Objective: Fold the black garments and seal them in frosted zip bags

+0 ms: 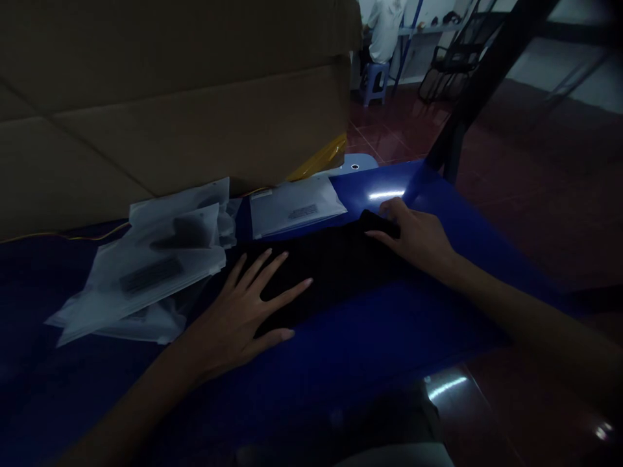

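Black cloth [335,259], folded into a long flat band, lies on the blue desk [370,350] just in front of the cardboard box [170,97]. The left hand [243,311] rests on its near-left part, palm down, fingers spread and released, gripping nothing. The right hand [418,237] is at the end of the cloth that lies past the box's right corner, its fingers curled over a rolled or bunched edge and closed on it.

The cloth looks soft, limp and light. It would likely sag if lifted by one point, so a corner or a folded edge seems the best hold, with a flat palm to keep it from sliding on the glossy desk.

Clear plastic bags [150,272] are heaped in front of the box towards its left. One more bag [292,207] lies against its front, near the right corner.

Dim light makes the cloth's folds, seams and kind hard to make out, and its left end merges with shadow. What the bags hold is unclear. The box is cut off at the top and left.
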`<state>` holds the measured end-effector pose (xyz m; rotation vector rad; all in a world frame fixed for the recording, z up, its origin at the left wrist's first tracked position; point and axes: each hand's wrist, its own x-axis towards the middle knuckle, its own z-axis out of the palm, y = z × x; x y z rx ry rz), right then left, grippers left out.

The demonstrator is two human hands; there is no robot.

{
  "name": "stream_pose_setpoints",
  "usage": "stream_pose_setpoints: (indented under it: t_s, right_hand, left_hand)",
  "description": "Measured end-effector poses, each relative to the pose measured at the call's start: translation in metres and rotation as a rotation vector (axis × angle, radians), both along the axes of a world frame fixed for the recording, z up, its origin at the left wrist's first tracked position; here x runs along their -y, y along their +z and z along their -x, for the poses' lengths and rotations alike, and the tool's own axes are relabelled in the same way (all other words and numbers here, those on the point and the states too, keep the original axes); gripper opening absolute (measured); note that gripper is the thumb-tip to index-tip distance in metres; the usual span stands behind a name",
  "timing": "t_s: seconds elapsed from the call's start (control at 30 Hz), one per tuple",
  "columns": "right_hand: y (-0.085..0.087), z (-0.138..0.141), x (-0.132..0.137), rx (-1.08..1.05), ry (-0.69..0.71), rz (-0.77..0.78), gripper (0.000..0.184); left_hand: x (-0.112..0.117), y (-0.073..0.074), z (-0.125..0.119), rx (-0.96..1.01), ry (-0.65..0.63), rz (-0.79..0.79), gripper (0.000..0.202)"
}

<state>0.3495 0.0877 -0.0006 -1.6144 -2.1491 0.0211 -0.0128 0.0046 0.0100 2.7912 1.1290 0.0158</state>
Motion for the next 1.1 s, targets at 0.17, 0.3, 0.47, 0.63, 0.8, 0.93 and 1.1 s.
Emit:
stream_pose_setpoints:
  t_s: [0.17, 0.3, 0.47, 0.63, 0.8, 0.93, 1.1]
  right_hand:
    - [0.002, 0.005, 0.007, 0.095, 0.11, -0.074, 0.038]
    - [0.004, 0.004, 0.01, 0.14, 0.245, 0.001, 0.032]
    - [0.003, 0.006, 0.011, 0.224, 0.174, 0.034, 0.04]
    - [0.002, 0.008, 0.009, 0.125, 0.082, 0.104, 0.057]
    - [0.007, -0.001, 0.003, 0.065, 0.071, 0.204, 0.046]
    - [0.013, -0.009, -0.003, -0.092, 0.119, 0.266, 0.034]
    - [0.028, -0.009, 0.0, -0.429, 0.243, 0.421, 0.031]
  left_hand:
    - [0.0, 0.002, 0.001, 0.014, 0.056, 0.047, 0.059]
    - [-0.002, -0.001, 0.003, -0.006, 0.077, -0.021, 0.058]
    - [-0.003, -0.008, 0.002, -0.014, 0.097, -0.081, 0.063]
    - [-0.003, -0.007, 0.001, -0.005, 0.1, -0.057, 0.065]
    - [-0.003, -0.005, 0.002, -0.017, 0.114, -0.061, 0.067]
    - [-0.003, -0.004, 0.004, -0.019, 0.119, -0.076, 0.067]
    - [-0.003, -0.005, 0.0, -0.009, 0.059, -0.041, 0.07]
